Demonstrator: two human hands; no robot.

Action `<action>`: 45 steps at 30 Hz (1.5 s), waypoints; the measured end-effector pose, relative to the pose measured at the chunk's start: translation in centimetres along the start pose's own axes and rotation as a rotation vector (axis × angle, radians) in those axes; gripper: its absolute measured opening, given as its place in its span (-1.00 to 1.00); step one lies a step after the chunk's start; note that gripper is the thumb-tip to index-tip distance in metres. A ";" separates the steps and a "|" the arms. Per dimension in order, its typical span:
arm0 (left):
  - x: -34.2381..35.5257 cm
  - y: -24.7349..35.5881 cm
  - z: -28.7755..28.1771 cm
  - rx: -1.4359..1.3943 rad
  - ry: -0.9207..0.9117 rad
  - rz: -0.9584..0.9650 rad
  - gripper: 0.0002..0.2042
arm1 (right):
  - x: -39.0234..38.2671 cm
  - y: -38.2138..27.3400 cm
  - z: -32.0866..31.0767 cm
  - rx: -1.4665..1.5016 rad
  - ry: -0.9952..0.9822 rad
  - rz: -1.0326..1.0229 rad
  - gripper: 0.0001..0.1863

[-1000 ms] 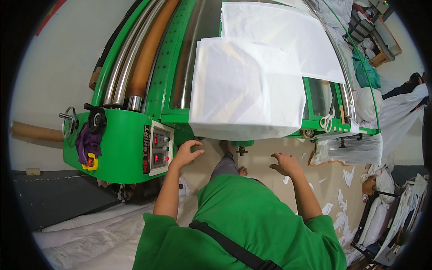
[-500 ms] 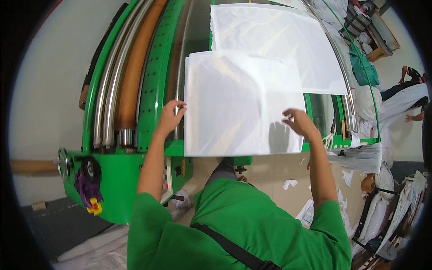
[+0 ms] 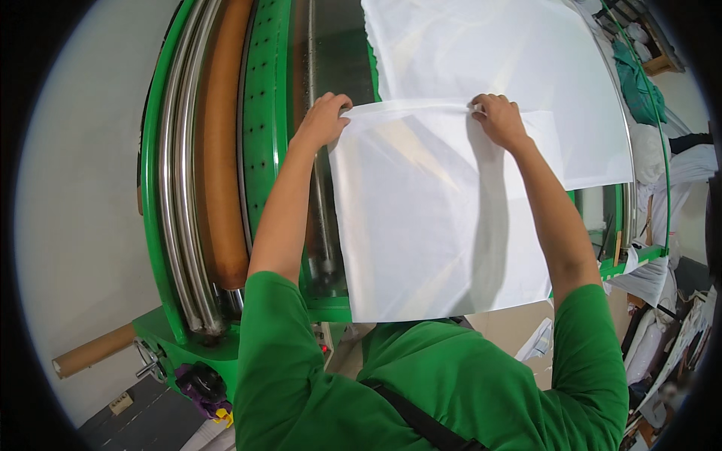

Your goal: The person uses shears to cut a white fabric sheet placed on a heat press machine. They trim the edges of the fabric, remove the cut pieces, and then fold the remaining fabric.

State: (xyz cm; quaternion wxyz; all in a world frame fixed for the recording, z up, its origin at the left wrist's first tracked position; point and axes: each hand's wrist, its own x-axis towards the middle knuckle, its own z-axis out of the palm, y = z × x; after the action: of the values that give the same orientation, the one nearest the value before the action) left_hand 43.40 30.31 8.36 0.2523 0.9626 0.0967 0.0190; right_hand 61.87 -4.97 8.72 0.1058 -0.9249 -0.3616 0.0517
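Observation:
A white cloth (image 3: 429,233) lies spread before me, its near edge close to my body. My left hand (image 3: 323,122) is at its far left corner, thumb and fingers closed on the edge. Farther right along the same far edge, my right hand (image 3: 499,120) pinches the cloth between bent fingers and thumb. That edge looks slightly raised between the two hands. My right arm casts a shadow down the cloth. A second, larger white cloth (image 3: 489,52) lies beyond and partly under the near one.
Left of the cloth are a brown roller (image 3: 226,150), steel rollers (image 3: 184,173) and a green perforated bar (image 3: 267,98) of a machine. A handwheel (image 3: 150,359) sits at its lower left corner. White fabric heaps and a teal bundle (image 3: 638,86) stand at the right.
Both hands have moved forward from the near cloth's sides to its far edge and closed on it. My view has shifted closer to the machine.

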 end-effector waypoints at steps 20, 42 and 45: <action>2.9 0.6 -1.8 -0.025 -0.133 -0.102 -0.86 | 3.0 0.7 -1.5 0.109 -0.081 0.083 -0.82; 2.5 -3.1 -1.1 -0.067 -0.017 -0.049 -0.68 | 4.7 2.1 -2.5 0.174 -0.264 0.129 -0.67; 3.3 -2.0 -2.2 -0.260 -0.175 -0.173 -0.74 | 4.8 2.4 -3.2 0.212 -0.286 0.132 -0.63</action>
State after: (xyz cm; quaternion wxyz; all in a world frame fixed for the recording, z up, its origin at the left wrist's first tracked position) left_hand 46.11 33.76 9.23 0.3827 0.9080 0.1536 -0.0742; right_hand 67.50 -3.91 11.14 0.1466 -0.9136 -0.3037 0.2272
